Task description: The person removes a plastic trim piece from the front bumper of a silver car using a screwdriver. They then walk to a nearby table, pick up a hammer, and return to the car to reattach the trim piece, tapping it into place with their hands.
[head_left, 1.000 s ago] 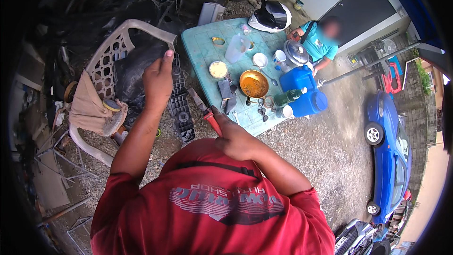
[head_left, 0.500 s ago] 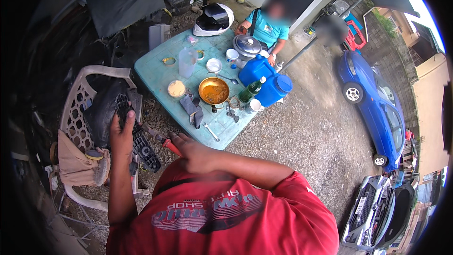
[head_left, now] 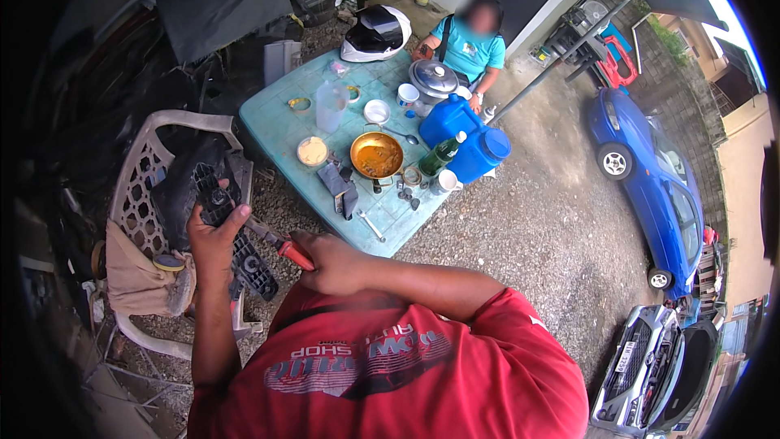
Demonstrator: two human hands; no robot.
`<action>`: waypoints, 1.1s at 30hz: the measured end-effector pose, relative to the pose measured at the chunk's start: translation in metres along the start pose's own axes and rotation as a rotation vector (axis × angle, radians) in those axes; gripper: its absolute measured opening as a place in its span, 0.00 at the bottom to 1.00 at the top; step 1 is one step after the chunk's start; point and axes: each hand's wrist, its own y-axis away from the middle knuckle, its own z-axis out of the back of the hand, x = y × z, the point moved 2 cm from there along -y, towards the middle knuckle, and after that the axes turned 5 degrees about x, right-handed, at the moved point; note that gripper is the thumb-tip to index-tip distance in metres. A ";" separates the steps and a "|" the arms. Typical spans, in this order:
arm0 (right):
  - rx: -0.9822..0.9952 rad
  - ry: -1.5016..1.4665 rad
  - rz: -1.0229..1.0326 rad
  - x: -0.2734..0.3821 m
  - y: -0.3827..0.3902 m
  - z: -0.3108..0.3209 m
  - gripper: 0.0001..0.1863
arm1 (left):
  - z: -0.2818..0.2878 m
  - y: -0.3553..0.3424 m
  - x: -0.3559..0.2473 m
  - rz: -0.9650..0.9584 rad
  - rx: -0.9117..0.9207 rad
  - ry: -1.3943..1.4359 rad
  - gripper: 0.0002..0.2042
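Observation:
My left hand [head_left: 213,237] is closed around a long black plastic ribbed part [head_left: 255,268], which hangs over the white plastic chair [head_left: 136,195]. My right hand [head_left: 329,264] grips a red-handled tool [head_left: 296,255] with a flat, dirty metal blade, angled toward the black part; whether the blade touches it, I cannot tell. A dark bulky item [head_left: 175,195] lies on the chair behind my left hand, and a beige cloth [head_left: 142,284] with a round flat tin [head_left: 169,262] is at its side.
A turquoise table [head_left: 276,122] holds a pan [head_left: 375,154], blue containers [head_left: 479,154], a helmet [head_left: 375,32], cups and tools. A person [head_left: 467,53] in turquoise sits behind it. A blue car [head_left: 650,187] and an opened car [head_left: 650,366] stand right, on gravel [head_left: 520,252].
My left hand has lowered and now holds the black part raised in front of me. My right hand keeps the red-handled tool. My view has shifted, bringing more of the cars into sight.

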 end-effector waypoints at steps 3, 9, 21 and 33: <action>0.076 -0.085 0.055 0.004 -0.001 0.002 0.35 | 0.012 0.002 -0.005 0.013 0.055 -0.001 0.24; 0.288 -0.390 0.023 0.008 -0.016 0.000 0.27 | 0.032 -0.003 0.005 0.015 0.017 0.007 0.23; 0.663 -0.430 0.098 -0.005 -0.093 -0.094 0.35 | 0.131 0.060 0.038 0.007 -0.294 -0.103 0.18; 0.638 -0.108 -0.103 0.074 -0.111 -0.096 0.31 | 0.159 0.098 0.030 -0.144 -0.423 -0.106 0.21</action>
